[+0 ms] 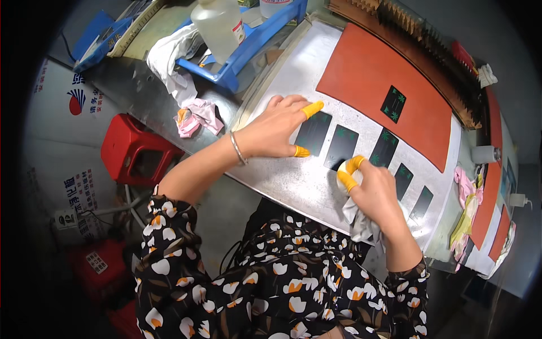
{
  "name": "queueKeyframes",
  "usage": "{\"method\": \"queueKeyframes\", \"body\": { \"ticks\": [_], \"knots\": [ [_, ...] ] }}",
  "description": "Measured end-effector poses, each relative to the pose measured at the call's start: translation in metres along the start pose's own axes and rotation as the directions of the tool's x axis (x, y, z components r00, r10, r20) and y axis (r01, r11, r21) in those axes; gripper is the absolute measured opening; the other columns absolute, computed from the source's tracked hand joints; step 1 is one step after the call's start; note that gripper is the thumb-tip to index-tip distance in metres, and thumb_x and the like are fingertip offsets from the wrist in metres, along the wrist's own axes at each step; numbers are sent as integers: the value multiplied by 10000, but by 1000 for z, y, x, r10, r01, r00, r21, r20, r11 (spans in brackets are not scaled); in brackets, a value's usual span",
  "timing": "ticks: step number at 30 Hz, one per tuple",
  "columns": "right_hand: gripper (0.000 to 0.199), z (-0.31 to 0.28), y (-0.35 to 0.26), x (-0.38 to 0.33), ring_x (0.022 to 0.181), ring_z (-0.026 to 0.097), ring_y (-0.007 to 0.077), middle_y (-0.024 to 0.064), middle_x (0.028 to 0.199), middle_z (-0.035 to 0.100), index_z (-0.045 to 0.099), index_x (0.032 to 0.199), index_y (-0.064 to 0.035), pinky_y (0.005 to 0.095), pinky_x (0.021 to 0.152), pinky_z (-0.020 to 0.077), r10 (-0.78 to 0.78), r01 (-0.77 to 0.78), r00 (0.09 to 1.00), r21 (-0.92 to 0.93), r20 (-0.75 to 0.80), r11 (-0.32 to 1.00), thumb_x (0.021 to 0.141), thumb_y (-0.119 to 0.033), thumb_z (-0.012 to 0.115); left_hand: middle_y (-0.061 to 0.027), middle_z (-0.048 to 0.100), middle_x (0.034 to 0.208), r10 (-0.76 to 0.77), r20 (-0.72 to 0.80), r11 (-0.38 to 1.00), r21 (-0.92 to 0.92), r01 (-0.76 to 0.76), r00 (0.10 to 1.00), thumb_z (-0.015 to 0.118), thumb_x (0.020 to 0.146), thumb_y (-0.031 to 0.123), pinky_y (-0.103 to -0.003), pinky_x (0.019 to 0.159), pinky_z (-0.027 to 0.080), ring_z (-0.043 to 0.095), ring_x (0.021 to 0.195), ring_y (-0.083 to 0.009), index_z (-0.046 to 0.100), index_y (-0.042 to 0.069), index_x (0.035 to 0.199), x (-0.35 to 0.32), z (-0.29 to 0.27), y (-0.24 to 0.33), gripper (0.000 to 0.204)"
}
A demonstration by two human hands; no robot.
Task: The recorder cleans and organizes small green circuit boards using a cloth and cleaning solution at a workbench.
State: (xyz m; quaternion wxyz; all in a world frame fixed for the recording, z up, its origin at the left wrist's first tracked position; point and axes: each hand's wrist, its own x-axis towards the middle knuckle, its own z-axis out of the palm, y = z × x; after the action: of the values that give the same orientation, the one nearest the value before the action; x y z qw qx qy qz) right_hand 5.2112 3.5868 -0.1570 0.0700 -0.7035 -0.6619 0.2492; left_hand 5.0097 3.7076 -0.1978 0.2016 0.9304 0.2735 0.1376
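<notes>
My left hand lies with fingers spread, thumb and forefinger in yellow finger cots, at the edge of a dark rectangular panel. In my right hand, also wearing yellow finger cots, a whitish cloth is bunched. The fingertips press a wad of it near the lower end of a second dark panel with faint green marks. Further right in the row are a panel with green leaf shapes and two more panels. The cloth and hand hide part of the work surface.
An orange-red mat bears another dark panel with green leaves. Behind it runs a brown slotted rack. A blue tray holds a translucent bottle. Crumpled pink cloth lies left; a red stool stands below.
</notes>
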Motion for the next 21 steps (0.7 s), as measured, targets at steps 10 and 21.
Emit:
{"method": "queueKeyframes", "body": {
  "ticks": [10,21],
  "knots": [
    [274,-10,-22,86,778,573,358,224,792,596,585,881,13,398,696,428,-59,66,993,73,-102,995,727,-213,580,-89,431,1236,-30,-123,1000,-3,30,992,660,678,284,-374,846,321,430,1051,-259,459,33,1153,-75,19,41,574],
    [217,37,-46,93,702,584,393,254,718,585,550,790,44,449,650,468,-66,57,989,-72,-135,996,708,-157,558,-71,470,1221,36,-166,995,98,-19,985,645,668,308,-354,803,351,470,1012,-216,545,19,1041,-74,28,37,482]
  ]
}}
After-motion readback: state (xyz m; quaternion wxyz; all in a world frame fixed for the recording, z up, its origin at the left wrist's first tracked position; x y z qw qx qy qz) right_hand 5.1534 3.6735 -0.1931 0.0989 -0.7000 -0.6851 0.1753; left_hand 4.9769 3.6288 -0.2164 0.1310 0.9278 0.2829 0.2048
